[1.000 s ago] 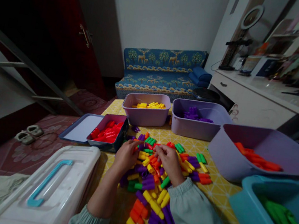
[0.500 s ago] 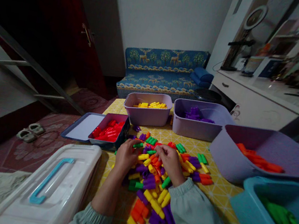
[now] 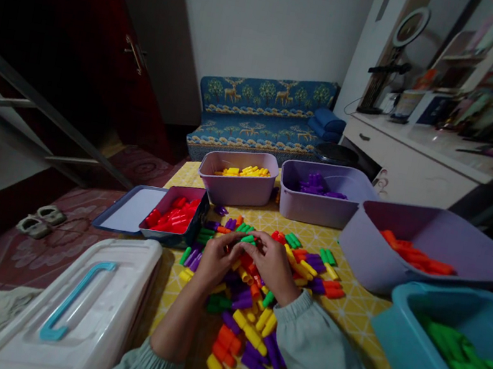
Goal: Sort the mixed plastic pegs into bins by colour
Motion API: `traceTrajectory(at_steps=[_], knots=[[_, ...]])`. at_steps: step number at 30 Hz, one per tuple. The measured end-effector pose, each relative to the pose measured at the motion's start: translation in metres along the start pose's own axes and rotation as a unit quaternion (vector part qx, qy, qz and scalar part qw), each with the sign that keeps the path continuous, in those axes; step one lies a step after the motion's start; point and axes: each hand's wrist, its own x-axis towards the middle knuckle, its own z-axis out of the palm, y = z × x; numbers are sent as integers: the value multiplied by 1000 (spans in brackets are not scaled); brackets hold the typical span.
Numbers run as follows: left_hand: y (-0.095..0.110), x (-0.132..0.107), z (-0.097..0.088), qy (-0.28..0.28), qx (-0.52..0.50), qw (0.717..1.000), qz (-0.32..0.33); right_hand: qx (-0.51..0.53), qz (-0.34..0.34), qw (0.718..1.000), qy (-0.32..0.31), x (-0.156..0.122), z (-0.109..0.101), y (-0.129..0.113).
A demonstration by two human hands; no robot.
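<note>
My left hand (image 3: 219, 258) and my right hand (image 3: 275, 263) meet above a heap of bullet-shaped plastic building blocks. Between their closed fingertips is a green building block (image 3: 247, 239), partly covered by the fingers; whether it is one piece or two pressed together I cannot tell. Under and around the hands lie loose yellow blocks (image 3: 250, 331), purple blocks (image 3: 255, 361), orange blocks (image 3: 226, 345) and more green blocks (image 3: 327, 257). Some of the heap is hidden beneath my palms.
Sorted blocks fill a red-block tin (image 3: 196, 217), a yellow-block bin (image 3: 236, 190), a purple-block bin (image 3: 317, 212), an orange-block bin (image 3: 362, 254) and a turquoise green-block bin (image 3: 408, 350). A white lidded box (image 3: 113, 301) stands at left. Behind is a blue sofa (image 3: 255, 129).
My hands have come together; the green pieces held apart in each hand now meet at the fingertips. The view has shifted slightly.
</note>
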Motion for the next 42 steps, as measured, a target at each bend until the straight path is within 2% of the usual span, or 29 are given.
traceTrajectory(at_steps=[5,8,10,12,13,15,16,18,20,23,25,27,30,32,34,36,38,42], knots=[[-5,-1,2,35,10,999,-2,-11,15,1000,-15,2,-10,-9],[-5,-1,3,27,29,999,-10,71,56,996,6,3,-17,-17],[-6,-2,3,21,41,999,-15,162,60,983,58,5,-22,-27],[-7,-2,4,18,51,998,-13,254,20,954,161,6,-30,-44],[-8,-2,4,17,54,998,-11,291,-16,929,229,5,-35,-54],[-9,-1,5,15,59,998,-5,331,-111,861,370,1,-50,-77],[-10,-1,5,14,61,998,-3,331,-157,830,420,-3,-60,-88],[-11,-1,5,11,63,998,-1,327,-229,790,466,-13,-81,-106],[-12,-1,5,11,64,998,-1,309,-278,778,471,-23,-102,-115],[-13,-1,5,13,64,998,-5,271,-308,769,491,-32,-121,-114],[-13,-1,5,15,64,998,-6,258,-310,771,492,-30,-123,-107],[-14,-1,5,17,65,998,-4,257,-286,786,484,-23,-118,-99],[-15,-1,5,20,62,998,-1,237,-209,832,456,-6,-98,-84],[-14,-2,6,19,55,998,-1,185,-142,888,395,4,-80,-69],[-12,-3,7,19,50,999,-2,110,-69,953,274,11,-61,-50],[-11,-4,7,27,41,999,-1,22,-37,982,187,14,-45,-29],[-10,-3,4,63,44,997,8,-98,-44,984,141,13,-32,-9],[-13,0,-11,183,156,970,20,-280,-106,950,93,8,-20,16]])
